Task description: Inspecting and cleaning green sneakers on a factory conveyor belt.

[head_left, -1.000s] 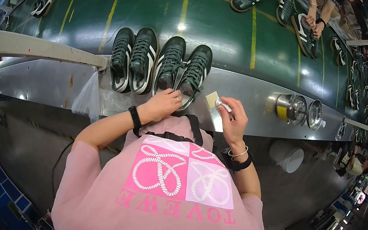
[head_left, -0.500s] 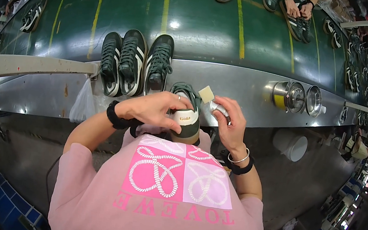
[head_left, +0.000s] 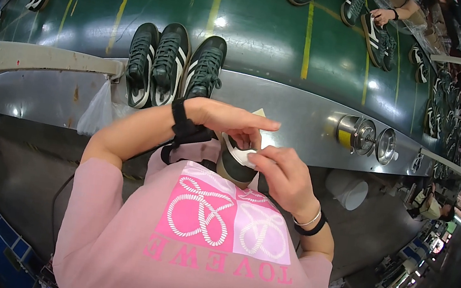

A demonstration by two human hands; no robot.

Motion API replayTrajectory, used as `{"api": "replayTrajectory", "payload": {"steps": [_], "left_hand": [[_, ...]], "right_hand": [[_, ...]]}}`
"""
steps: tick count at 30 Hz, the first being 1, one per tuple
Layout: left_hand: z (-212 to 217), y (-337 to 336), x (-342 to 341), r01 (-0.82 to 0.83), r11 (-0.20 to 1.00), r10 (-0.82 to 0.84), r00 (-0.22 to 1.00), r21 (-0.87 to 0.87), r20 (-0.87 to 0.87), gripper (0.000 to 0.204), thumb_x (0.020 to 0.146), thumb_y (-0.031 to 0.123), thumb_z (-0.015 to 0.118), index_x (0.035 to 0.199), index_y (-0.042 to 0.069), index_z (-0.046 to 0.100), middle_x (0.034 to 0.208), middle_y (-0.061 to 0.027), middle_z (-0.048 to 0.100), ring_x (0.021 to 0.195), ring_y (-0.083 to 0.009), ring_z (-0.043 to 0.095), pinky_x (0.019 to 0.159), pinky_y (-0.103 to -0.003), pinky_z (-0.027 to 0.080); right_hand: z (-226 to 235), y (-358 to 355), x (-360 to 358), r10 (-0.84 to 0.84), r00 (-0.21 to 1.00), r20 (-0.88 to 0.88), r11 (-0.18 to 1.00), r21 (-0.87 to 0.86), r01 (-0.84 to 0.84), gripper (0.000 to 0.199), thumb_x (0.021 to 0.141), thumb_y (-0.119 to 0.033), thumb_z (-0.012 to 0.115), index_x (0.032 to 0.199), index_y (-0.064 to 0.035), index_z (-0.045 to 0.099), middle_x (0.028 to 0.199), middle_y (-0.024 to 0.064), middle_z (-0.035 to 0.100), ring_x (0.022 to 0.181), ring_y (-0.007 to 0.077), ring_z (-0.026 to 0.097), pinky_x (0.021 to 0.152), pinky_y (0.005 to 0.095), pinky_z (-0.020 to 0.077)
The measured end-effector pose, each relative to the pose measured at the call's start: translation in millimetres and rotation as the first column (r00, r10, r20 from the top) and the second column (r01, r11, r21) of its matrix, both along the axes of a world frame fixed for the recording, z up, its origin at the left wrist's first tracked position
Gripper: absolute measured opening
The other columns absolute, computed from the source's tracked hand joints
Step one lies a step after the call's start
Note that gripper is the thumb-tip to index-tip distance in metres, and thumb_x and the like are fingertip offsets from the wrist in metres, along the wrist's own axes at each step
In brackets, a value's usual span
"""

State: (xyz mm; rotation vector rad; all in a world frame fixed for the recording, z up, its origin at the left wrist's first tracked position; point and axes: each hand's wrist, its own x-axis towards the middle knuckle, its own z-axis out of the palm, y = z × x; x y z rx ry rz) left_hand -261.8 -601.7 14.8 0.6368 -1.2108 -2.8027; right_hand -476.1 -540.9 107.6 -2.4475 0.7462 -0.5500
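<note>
We have one dark shoe under our hands, its heel turned toward us and close to our shirt. Our left hand lies over its opening, one finger stretched toward the right and the others bent down at the opening; how firmly they grip, we cannot tell. Our right hand has its fingertips drawn together at the white heel patch; whether they pinch something there is hidden.

The main risk, we judge, is the heel sliding toward our lap, since it seems to reach past the near edge of the metal bench; a loose left hold would cause that. If our right fingertips press unevenly, the patch could crease or get smudged. Our left hand also covers much of the opening, so a fold inside could go unnoticed.

Just beyond our left hand, the corner of a pale pad shows; a forward nudge of the shoe might push it away. Farther past that hand, toward its left, stand three shoes close together, and a careless forearm swing could knock them askew.
</note>
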Motion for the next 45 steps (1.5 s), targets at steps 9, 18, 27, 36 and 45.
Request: {"api": "replayTrajectory", "payload": {"steps": [9,18,27,36,45], "left_hand": [[-3.3,-15.2,-16.9,0.142,0.987,-0.138,0.989,-0.07,0.054,0.103,0.088,0.086,0.03,0.11,-0.007,0.068,0.108,-0.0131,0.067,0.102,-0.0194,0.062,0.095,-0.03,0.046],[2.7,-15.3,-25.2,0.081,0.995,-0.077,0.994,-0.051,0.081,0.103,0.084,0.09,0.03,0.095,-0.004,0.073,0.097,-0.0095,0.067,0.092,-0.0146,0.059,0.089,-0.028,0.047],[-1.0,-13.8,-36.5,-0.023,0.999,0.03,0.988,-0.049,0.15,0.109,0.081,0.092,0.03,0.102,-0.007,0.071,0.101,-0.0099,0.067,0.088,-0.0137,0.058,0.085,-0.026,0.047],[-2.7,-28.2,-24.8,0.243,0.97,-0.237,0.963,-0.03,0.125,0.111,0.084,0.09,0.03,0.119,-0.009,0.065,0.115,-0.0173,0.065,0.103,-0.0198,0.061,0.095,-0.03,0.046],[-5.0,-18.6,-12.4,0.179,0.984,-0.178,0.982,-0.001,0.066,0.103,0.089,0.086,0.022,0.11,-0.003,0.07,0.101,-0.0043,0.068,0.085,-0.0102,0.057,0.084,-0.022,0.045]], "right_hand": [[19.7,-2.8,18.3,0.097,0.911,-0.4,0.994,-0.01,-0.11,0.027,0.08,-0.008,0.064,0.106,-0.0038,0.062,0.102,0.0079,0.056,0.087,0.0232,0.058,0.073,0.0341,0.0512],[10.5,-14.8,28.8,0.091,0.874,-0.477,0.992,-0.034,-0.122,0.026,0.079,-0.008,0.064,0.104,-0.0021,0.063,0.099,0.0079,0.055,0.086,0.0229,0.057,0.074,0.0335,0.0506],[2.2,-17.0,29.6,0.107,0.908,-0.405,0.974,-0.139,-0.177,0.02,0.077,-0.009,0.061,0.096,-0.0014,0.061,0.092,0.0083,0.049,0.085,0.0208,0.054,0.07,0.0315,0.0501],[15.2,-5.9,10.8,0.088,0.912,-0.401,0.992,-0.046,-0.116,0.024,0.078,-0.009,0.061,0.1,0.0008,0.061,0.095,0.0105,0.051,0.09,0.0234,0.056,0.075,0.032,0.0516],[1.4,-10.1,-5.2,0.159,0.971,-0.178,0.985,-0.033,-0.167,0.03,0.075,-0.008,0.064,0.104,-0.0001,0.063,0.104,0.0094,0.058,0.086,0.0212,0.059,0.073,0.0316,0.0525]]}}
